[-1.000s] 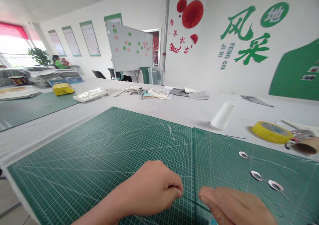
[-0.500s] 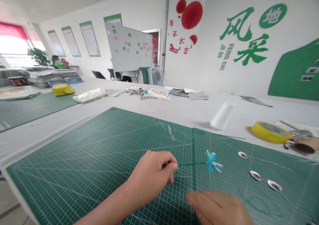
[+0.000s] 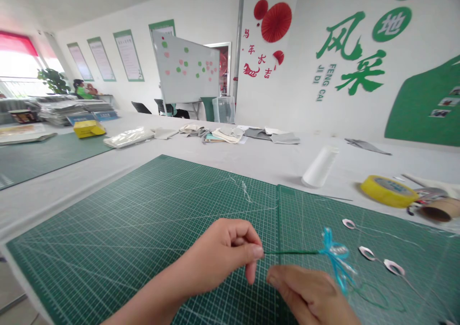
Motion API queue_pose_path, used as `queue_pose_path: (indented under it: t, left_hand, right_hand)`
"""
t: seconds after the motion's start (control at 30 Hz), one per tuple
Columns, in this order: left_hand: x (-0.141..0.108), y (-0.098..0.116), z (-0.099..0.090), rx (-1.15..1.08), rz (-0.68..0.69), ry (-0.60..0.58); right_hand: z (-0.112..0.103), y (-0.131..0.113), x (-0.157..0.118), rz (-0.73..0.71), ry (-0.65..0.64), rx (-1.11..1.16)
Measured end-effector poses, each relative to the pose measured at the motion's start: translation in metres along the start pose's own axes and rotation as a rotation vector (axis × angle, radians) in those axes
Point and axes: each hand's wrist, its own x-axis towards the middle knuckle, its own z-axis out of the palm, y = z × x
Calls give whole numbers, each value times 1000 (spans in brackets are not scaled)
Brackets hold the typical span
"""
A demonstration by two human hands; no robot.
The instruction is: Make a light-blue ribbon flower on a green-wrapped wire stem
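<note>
Between thumb and fingers, my left hand (image 3: pixel 235 248) pinches the end of a thin green stem (image 3: pixel 294 252), held about level above the cutting mat (image 3: pixel 151 219). At the stem's right end spreads a blue flower (image 3: pixel 337 254) with looped petals, some showing a pale, shiny middle. My right hand (image 3: pixel 311 291) is just below the stem, its thumb and fingers pressed together. Whatever may be in its fingertips is hidden. A loop of green thread (image 3: pixel 384 296) lies on the mat to the right of this hand.
Three small pale oval rings with wire tails, one of them a wire ring (image 3: pixel 394 267), lie at right. Behind them are yellow tape (image 3: pixel 388 191), a cardboard tube (image 3: pixel 440 210) and a white thread cone (image 3: pixel 320 167). Cloth pieces (image 3: pixel 230 133) line the table's far side.
The blue flower has moved right and toward me and has turned, with more stem showing. My left hand has shifted slightly right. My right hand stays low, its fingers pressed together.
</note>
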Motion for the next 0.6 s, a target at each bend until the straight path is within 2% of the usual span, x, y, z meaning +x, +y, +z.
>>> queue_pose_path:
  t: [0.1,0.17,0.3,0.47,0.6]
  left_hand:
    - [-3,2,-1,-151,-25,-162]
    - [-4,0,-2,-209,-44,-264]
    - [-6,-3,-4,-125,-87,-412]
    - [-9,-1,-4,293,18,-398]
    - [-12,2,-2,475,54,-358]
  right_hand:
    - [-3,1,1,46,27,68]
    - [-4,1,1,72,-7,133]
    - [-7,3,2,137,-143,218]
    - [-12,2,4,115,-139,163]
    - [-20,-3,5,40,-102,96]
